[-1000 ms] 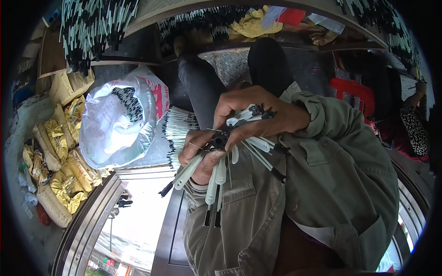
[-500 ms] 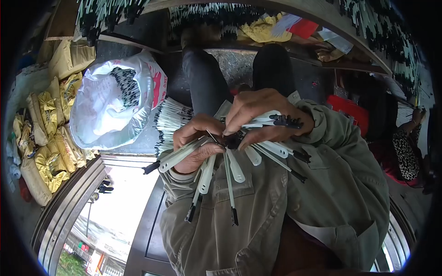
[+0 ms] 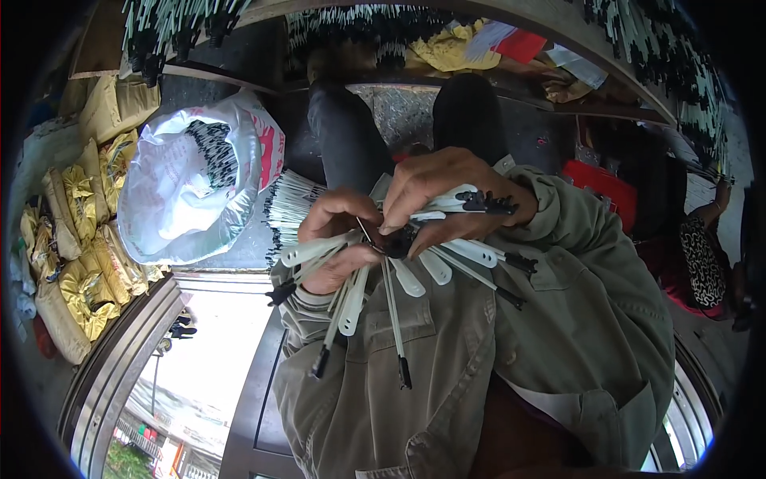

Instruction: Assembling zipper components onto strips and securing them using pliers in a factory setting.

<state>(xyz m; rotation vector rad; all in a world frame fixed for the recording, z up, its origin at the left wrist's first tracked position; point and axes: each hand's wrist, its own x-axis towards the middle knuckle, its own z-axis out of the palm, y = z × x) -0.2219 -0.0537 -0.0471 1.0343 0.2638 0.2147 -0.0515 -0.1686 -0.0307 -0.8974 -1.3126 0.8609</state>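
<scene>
Over my lap, both hands work at a small black hub (image 3: 400, 241) with white, black-tipped ribs (image 3: 396, 319) fanning out of it, like an umbrella frame. My left hand (image 3: 339, 227) is closed, thumb and finger pinched at the hub's left side, with ribs spreading from beneath it. A thin wire (image 3: 365, 231) sticks up between its fingertips. My right hand (image 3: 447, 191) is closed round the hub's right side, and more ribs (image 3: 479, 201) pass across its palm. The fingers hide much of the hub.
At the left stands a large white plastic bag (image 3: 132, 199) with black-tipped pieces inside. A bundle of white rods (image 3: 291, 209) lies beside it. Yellow and brown packages (image 3: 88, 239) are stacked farther left. A wooden rack edge (image 3: 511, 8) crosses the top. A person's arm (image 3: 710, 215) shows at the far right.
The ribs by my left hand have swung a little, and the leftmost white strip now lies flatter. Both hands keep their grip near the hub. The view has shifted slightly.
</scene>
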